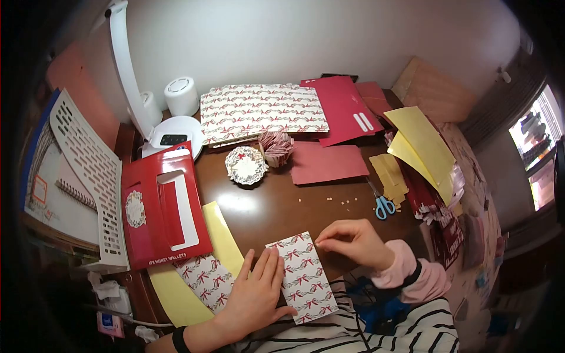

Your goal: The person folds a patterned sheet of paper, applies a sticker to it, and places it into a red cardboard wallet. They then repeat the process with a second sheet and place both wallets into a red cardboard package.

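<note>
Patterned papers, two, flank the left hand, its fingers on one.

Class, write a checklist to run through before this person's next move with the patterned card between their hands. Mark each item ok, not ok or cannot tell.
1. Card steadied: ok; the left hand lies flat on the patterned card.
2. Right hand near its work: ok; the right hand is beside the card's upper right edge.
3. Something pinched in the right fingers: cannot tell; too small to make out.
4. Scissors out of the way: ok; the scissors lie apart from both hands.
5. Tabletop free of bits: not ok; small pale scraps lie on the tabletop.
</note>
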The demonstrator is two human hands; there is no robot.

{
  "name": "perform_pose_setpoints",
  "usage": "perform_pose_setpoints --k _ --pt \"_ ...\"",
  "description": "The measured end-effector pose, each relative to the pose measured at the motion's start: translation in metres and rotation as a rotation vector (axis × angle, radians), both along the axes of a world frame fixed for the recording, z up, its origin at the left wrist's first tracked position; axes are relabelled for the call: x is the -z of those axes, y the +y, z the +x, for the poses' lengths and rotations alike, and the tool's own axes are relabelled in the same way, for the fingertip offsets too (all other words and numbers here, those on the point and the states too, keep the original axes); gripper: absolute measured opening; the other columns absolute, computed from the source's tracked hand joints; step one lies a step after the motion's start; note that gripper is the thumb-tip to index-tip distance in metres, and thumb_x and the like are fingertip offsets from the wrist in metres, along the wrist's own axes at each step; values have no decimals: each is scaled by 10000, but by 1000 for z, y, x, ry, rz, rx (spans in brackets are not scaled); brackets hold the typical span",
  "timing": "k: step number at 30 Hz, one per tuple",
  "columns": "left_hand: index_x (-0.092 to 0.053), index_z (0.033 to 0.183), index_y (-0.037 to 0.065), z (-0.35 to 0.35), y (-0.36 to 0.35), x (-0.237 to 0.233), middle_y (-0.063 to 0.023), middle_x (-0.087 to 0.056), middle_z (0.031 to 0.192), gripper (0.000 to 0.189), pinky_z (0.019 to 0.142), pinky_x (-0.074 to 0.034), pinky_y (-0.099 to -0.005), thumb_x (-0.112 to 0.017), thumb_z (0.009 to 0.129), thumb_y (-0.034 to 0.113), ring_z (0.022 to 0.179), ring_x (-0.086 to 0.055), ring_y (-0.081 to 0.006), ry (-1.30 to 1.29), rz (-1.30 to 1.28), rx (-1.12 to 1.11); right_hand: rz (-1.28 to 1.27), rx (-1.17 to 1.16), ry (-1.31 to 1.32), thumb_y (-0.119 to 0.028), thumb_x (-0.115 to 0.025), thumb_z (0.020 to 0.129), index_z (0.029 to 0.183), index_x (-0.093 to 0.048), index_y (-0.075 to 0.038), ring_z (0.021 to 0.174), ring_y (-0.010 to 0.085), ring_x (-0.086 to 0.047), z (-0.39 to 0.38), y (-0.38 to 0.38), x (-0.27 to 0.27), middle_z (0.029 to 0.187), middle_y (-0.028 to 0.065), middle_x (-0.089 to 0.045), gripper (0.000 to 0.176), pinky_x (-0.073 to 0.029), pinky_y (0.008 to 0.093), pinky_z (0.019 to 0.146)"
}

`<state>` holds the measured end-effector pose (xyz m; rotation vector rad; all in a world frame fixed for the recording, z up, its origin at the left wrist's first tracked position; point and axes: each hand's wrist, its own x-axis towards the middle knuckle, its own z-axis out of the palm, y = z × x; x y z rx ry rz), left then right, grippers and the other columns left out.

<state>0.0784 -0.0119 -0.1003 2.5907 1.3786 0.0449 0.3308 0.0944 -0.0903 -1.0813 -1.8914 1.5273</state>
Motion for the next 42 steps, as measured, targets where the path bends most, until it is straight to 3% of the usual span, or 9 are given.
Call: perform_pose_setpoints --k 1,3,4,8,20,42 --pt "-457 1416 -98 0 -2 1 -269 -444 1479 1014 1203 -228 -543 -680 796 673 1425 -387 -365 -2 -9 -9 304 -44 -129 -29 -711 889 1047 -718 -7 840 159 -702 -6 -7 1 954 79 -738 159 -539 274 748" --pt "-466 1413 -89 1 -4 2 -262 -451 1474 959 1184 -267 -529 -695 810 621 1405 -411 -355 -11 21 21 620 -71 -197 -33 -731 811 1027 -695 -29 864 274 -692 -15 -20 14 955 103 -707 219 -563 355 745" --pt "-487 1392 -76 2 -4 1 -243 -487 1432 854 1142 -337 -492 -727 823 514 1353 -457 -339 -52 40 13 699 -90 -253 -41 -724 797 1029 -687 -20 880 271 -689 -18 -25 16 964 103 -700 236 -565 355 746" --pt "-550 1309 -60 1 -1 5 -193 -553 1301 675 1059 -424 -429 -754 816 354 1249 -521 -306 -95 90 20 862 -131 -397 -4 -730 716 1023 -693 -5 907 286 -691 -29 -42 16 985 111 -702 309 -578 358 740" --pt "-604 1237 -59 -3 5 13 -156 -591 1224 429 964 -483 -347 -579 854 131 1164 -575 -263 -146 73 10 973 -184 -501 -49 -693 717 1012 -689 20 923 272 -692 -37 -47 19 999 125 -691 303 -581 339 751" --pt "-629 1211 -71 -1 4 12 -149 -612 1190 417 953 -478 -325 -592 853 139 1171 -574 -244 -92 109 20 1021 -247 -544 -68 -678 695 1023 -693 19 937 257 -685 -39 -45 17 1033 112 -680 340 -583 332 756"
